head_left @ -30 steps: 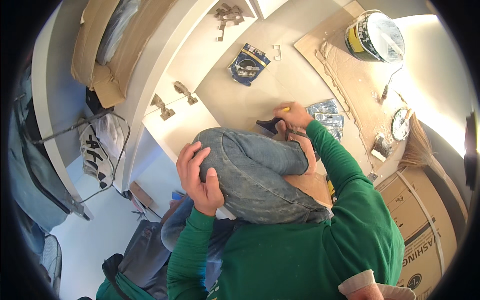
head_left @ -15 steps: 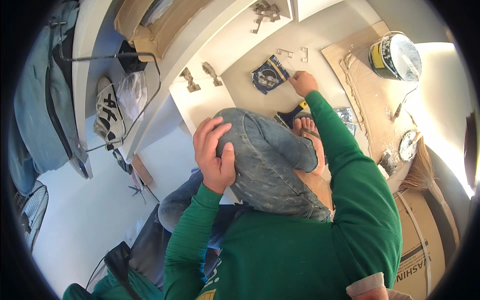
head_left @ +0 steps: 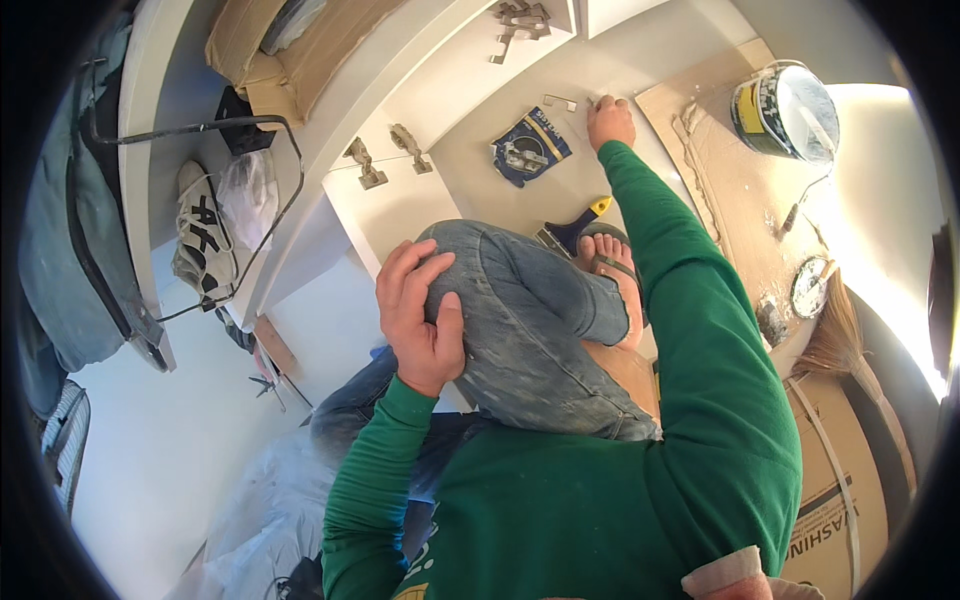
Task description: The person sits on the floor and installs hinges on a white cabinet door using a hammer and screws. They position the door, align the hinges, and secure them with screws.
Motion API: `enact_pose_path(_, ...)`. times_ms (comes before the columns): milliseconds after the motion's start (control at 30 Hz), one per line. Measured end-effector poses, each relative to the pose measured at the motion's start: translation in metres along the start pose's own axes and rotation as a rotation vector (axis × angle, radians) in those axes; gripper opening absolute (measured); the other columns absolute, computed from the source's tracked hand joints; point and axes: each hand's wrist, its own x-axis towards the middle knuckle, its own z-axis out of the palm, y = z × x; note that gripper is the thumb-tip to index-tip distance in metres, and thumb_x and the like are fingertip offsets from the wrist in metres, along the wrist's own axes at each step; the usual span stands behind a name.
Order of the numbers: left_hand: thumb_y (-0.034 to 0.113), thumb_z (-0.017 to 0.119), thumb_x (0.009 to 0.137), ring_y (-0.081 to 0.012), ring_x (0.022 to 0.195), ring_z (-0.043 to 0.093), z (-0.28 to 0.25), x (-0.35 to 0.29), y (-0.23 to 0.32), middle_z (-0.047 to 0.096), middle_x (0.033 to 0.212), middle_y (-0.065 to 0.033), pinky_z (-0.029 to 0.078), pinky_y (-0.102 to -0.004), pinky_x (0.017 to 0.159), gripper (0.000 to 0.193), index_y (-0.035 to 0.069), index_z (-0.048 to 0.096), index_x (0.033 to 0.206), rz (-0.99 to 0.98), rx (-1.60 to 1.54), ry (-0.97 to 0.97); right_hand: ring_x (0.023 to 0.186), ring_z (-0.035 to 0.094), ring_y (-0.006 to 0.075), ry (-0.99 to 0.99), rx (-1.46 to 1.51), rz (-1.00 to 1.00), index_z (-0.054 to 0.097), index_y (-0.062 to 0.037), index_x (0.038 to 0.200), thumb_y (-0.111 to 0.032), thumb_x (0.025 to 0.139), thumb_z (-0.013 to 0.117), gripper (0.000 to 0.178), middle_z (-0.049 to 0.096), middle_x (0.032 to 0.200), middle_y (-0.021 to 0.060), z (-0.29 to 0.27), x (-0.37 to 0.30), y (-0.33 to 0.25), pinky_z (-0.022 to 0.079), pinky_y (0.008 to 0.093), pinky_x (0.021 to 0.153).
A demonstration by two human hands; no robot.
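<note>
My left hand [head_left: 420, 320] lies over the raised knee of my jeans [head_left: 520, 320], fingers spread and holding nothing. Stretched far forward, my right hand [head_left: 611, 122] has its fingers curled down to the pale surface, where a small bent metal bracket lay; they hide what is between them. Just left of those fingers lies another metal bracket [head_left: 560, 102]. A dark blue packet [head_left: 528, 148] with an opened look rests nearer to me. Beside my sandalled foot [head_left: 612, 262] is a wide scraper with a yellow-ended handle [head_left: 573, 228].
White cabinet panels with metal hinges [head_left: 366, 164] stand at left, above a shoe [head_left: 205, 235] on a shelf. More brackets [head_left: 520, 25] lie at the top. To the right are a paint bucket [head_left: 785, 110], cardboard [head_left: 690, 110], a broom [head_left: 845, 340] and a large carton [head_left: 835, 450].
My right hand has moved forward from beside the blue packet to the spot of the right-hand bracket, covering it. My left hand stays on the knee. The whole view has shifted slightly.
</note>
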Motion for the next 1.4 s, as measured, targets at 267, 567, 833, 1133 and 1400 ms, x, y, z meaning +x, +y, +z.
enact_pose_path(267, 0.012, 0.064, 0.084, -0.0437, 0.133, 0.056, 0.002, 0.003, -0.009, 0.065, 0.137, -0.0169, 0.042, -0.0511, 0.115, 0.039, 0.002, 0.074, 0.12, 0.004, -0.004, -0.013, 0.078, 0.077, 0.024, -0.196, 0.576, 0.037, 0.075, 0.0006, 0.097, -0.028, 0.095, 0.073, 0.029, 0.079, 0.087, 0.0136, -0.013, -0.013, 0.008, 0.061, 0.0391, 0.071)
enact_pose_path(567, 0.011, 0.064, 0.084, -0.0435, 0.131, 0.057, -0.001, -0.002, -0.014, 0.066, 0.137, -0.0177, 0.042, -0.0507, 0.115, 0.038, 0.001, 0.073, 0.12, -0.013, 0.02, -0.015, 0.081, 0.068, 0.0113, -0.987, 1.147, -0.292, 0.07, -0.003, 0.123, -0.02, 0.103, 0.071, 0.026, 0.072, 0.095, 0.0045, -0.048, -0.119, -0.148, 0.056, 0.0281, 0.07)
enact_pose_path(833, 0.009, 0.064, 0.084, -0.0427, 0.132, 0.057, -0.004, -0.01, -0.019, 0.066, 0.137, -0.0167, 0.042, -0.05, 0.115, 0.038, 0.003, 0.074, 0.12, -0.057, 0.03, 0.0, 0.086, 0.065, 0.0129, -1.426, 1.233, -0.395, 0.069, -0.0064, 0.128, -0.032, 0.106, 0.071, 0.034, 0.069, 0.101, 0.0024, -0.036, -0.123, -0.229, 0.058, 0.0306, 0.076)
enact_pose_path(1133, 0.009, 0.065, 0.083, -0.0426, 0.132, 0.057, -0.004, -0.009, -0.027, 0.066, 0.137, -0.0167, 0.041, -0.0501, 0.115, 0.038, 0.003, 0.074, 0.12, -0.056, 0.0, 0.004, 0.091, 0.069, 0.017, -1.392, 1.245, -0.273, 0.063, -0.0036, 0.132, -0.029, 0.103, 0.075, 0.04, 0.073, 0.107, 0.0105, -0.01, -0.117, -0.234, 0.06, 0.032, 0.081)
enact_pose_path(1400, 0.012, 0.06, 0.089, -0.0395, 0.135, 0.055, -0.005, -0.01, -0.028, 0.065, 0.139, -0.019, 0.04, -0.0485, 0.119, 0.039, 0.0, 0.072, 0.124, -0.068, 0.007, -0.02, 0.101, 0.072, 0.0168, -1.444, 1.411, -0.156, 0.064, -0.0025, 0.129, -0.022, 0.106, 0.071, 0.032, 0.073, 0.112, 0.0084, -0.013, -0.13, -0.221, 0.06, 0.0305, 0.086)
